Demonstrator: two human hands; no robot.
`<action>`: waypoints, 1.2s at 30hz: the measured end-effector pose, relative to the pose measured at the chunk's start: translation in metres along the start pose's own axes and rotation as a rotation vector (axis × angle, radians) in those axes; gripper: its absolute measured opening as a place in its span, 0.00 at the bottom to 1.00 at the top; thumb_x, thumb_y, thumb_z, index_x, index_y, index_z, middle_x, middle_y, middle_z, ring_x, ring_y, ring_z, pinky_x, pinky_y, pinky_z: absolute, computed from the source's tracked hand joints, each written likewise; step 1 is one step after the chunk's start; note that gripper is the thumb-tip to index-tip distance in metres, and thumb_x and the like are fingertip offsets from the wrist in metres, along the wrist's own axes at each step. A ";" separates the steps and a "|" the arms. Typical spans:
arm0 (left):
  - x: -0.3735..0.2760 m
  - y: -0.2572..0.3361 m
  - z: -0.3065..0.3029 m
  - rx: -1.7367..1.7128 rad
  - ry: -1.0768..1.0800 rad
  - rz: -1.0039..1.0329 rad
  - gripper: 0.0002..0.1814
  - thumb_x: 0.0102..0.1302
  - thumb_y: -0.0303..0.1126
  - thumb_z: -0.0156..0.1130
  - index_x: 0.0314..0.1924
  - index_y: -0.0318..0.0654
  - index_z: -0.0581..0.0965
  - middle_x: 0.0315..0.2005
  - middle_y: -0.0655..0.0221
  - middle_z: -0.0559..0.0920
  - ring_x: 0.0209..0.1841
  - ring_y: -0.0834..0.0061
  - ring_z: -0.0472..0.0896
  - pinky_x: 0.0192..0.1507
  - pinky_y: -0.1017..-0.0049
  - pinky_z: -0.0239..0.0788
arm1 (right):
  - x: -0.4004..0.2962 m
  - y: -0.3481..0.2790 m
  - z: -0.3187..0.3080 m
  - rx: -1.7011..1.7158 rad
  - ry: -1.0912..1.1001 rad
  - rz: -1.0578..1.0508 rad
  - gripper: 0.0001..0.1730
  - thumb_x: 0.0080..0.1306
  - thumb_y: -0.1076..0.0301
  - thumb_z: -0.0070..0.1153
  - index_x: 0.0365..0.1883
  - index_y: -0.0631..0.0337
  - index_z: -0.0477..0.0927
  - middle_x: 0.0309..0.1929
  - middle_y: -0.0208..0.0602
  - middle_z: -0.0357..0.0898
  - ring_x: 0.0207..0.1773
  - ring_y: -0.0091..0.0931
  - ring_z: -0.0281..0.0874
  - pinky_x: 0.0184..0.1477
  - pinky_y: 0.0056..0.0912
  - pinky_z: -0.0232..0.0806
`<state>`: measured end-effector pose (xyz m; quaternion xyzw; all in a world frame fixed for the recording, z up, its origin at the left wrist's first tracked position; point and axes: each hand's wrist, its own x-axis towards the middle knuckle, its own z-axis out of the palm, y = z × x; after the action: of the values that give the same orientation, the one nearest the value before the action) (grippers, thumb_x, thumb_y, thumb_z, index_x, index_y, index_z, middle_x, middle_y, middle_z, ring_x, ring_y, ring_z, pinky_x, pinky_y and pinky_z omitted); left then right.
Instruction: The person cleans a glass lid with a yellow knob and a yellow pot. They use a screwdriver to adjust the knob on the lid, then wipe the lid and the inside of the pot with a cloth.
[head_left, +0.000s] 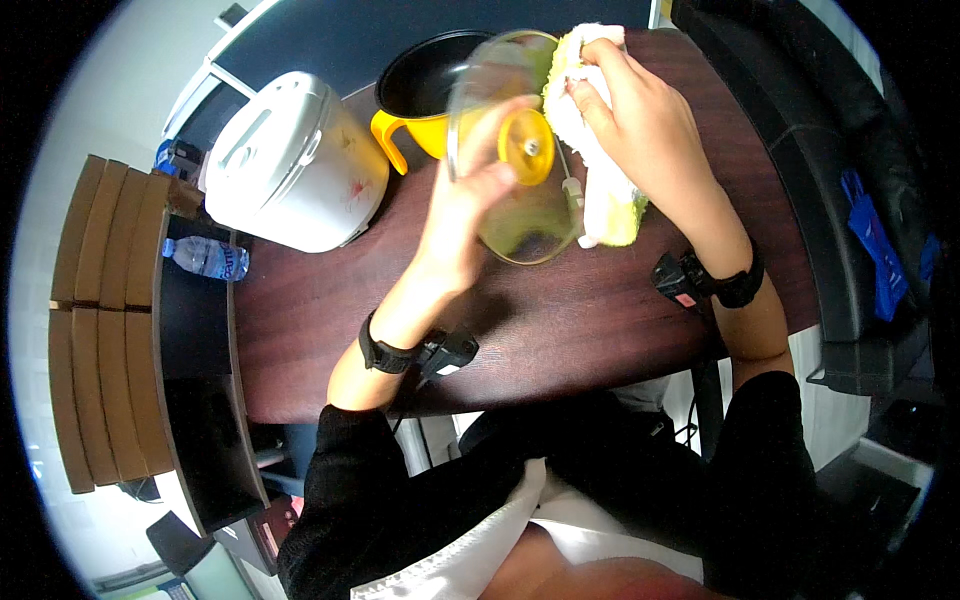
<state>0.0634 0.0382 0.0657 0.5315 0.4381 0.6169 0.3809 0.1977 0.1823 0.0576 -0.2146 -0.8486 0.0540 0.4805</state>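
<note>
My left hand (480, 169) holds a round glass lid (540, 225) by its yellow knob (527, 147), tilted up above the table; the hand and lid are partly blurred. My right hand (637, 112) grips a white and yellow-green fluffy cloth (600, 165) at the lid's right side. Whether the cloth touches the glass cannot be told. Behind the lid stands a yellow pot (427, 135) with a black inside and a yellow handle, partly hidden by the lid. A white plug-like connector (573, 189) shows beside the cloth.
A white rice cooker (300, 169) stands left of the pot on the dark wooden table (525, 337). Further left are a plastic water bottle (206, 257) and stacked cardboard boxes (109, 322). A black sofa (795, 150) with a blue item (874, 247) lies to the right.
</note>
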 end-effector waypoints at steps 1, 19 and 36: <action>0.003 0.006 -0.006 0.008 -0.022 0.006 0.40 0.61 0.50 0.50 0.66 0.27 0.63 0.59 0.58 0.71 0.62 0.70 0.68 0.64 0.71 0.56 | -0.002 0.002 -0.001 0.013 -0.097 0.011 0.12 0.67 0.63 0.54 0.45 0.59 0.72 0.37 0.47 0.81 0.36 0.44 0.81 0.36 0.46 0.73; 0.012 -0.011 -0.018 -0.036 -0.054 0.077 0.47 0.52 0.50 0.50 0.68 0.25 0.60 0.58 0.55 0.72 0.56 0.67 0.72 0.59 0.69 0.63 | 0.001 -0.012 0.002 0.646 -0.030 0.242 0.11 0.70 0.75 0.50 0.50 0.64 0.73 0.41 0.34 0.80 0.43 0.18 0.78 0.43 0.23 0.72; 0.013 0.003 -0.021 -0.568 -0.045 -0.174 0.51 0.49 0.53 0.56 0.67 0.23 0.58 0.60 0.47 0.69 0.57 0.57 0.71 0.56 0.63 0.65 | -0.031 0.020 -0.020 1.170 -0.279 0.191 0.26 0.71 0.74 0.50 0.65 0.67 0.60 0.60 0.42 0.71 0.61 0.25 0.71 0.62 0.26 0.66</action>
<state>0.0411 0.0466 0.0718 0.3775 0.2834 0.6678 0.5755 0.2344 0.1847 0.0376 0.0192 -0.7102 0.5817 0.3960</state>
